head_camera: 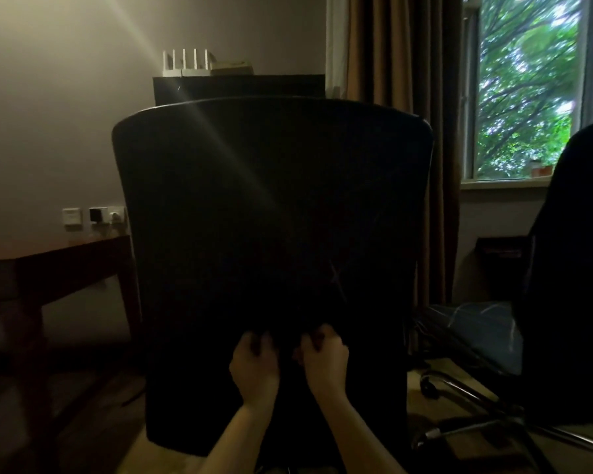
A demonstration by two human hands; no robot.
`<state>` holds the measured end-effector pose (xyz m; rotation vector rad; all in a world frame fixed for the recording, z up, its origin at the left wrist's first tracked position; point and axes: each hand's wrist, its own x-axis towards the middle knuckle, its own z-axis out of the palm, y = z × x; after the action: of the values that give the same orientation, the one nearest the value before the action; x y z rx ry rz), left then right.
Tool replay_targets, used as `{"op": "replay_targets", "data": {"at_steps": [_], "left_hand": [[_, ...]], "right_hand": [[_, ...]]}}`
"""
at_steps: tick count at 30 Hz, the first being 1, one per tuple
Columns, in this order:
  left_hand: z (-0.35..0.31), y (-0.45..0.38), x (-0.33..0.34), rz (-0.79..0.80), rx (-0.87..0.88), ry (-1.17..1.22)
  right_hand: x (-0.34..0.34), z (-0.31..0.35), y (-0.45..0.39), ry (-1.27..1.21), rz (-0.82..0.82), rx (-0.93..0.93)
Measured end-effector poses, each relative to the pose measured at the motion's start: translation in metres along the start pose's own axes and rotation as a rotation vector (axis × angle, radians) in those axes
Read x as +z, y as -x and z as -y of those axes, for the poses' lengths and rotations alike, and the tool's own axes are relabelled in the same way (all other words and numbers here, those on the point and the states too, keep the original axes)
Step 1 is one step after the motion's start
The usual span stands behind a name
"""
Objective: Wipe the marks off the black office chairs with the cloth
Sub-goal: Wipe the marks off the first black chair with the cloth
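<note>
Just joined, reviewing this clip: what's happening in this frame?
A person stands behind a black office chair, both hands low against its backrest. The left hand and right hand have curled fingers that seem to grip something dark, possibly the cloth, but it is too dim to tell. Faint scratch-like marks show above the right hand. A second chair stands at right.

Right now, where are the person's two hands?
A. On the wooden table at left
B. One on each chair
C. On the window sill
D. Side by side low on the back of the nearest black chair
D: the left hand and right hand sit close together against the lower backrest of the near chair, fingers curled.
</note>
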<state>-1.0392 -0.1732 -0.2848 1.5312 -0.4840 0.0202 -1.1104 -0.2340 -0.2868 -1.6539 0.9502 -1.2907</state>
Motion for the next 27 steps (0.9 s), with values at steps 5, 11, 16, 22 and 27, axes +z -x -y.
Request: {"op": "replay_targets", "data": {"at_steps": [5,11,16,22,27], "left_hand": [[-0.087,-0.040,0.009,-0.022,0.130,0.151],[-0.084,-0.021,0.008,-0.021,0.215,0.005],[-0.008,0.010,0.011,0.048,0.146,-0.151],[-0.023,0.007,0.019,0.022,0.033,-0.145],[-0.110,-0.016,0.016,0.013,0.196,0.043]], "right_hand": [[-0.023,0.085,-0.046,-0.091,-0.052,-0.166],[-0.022,0.092,-0.030,-0.072,-0.161,-0.161],[-0.006,0.024,0.014,0.032,-0.195,0.002],[-0.006,0.036,0.006,-0.026,-0.202,0.022],[-0.032,0.109,-0.031,-0.112,-0.270,-0.139]]}}
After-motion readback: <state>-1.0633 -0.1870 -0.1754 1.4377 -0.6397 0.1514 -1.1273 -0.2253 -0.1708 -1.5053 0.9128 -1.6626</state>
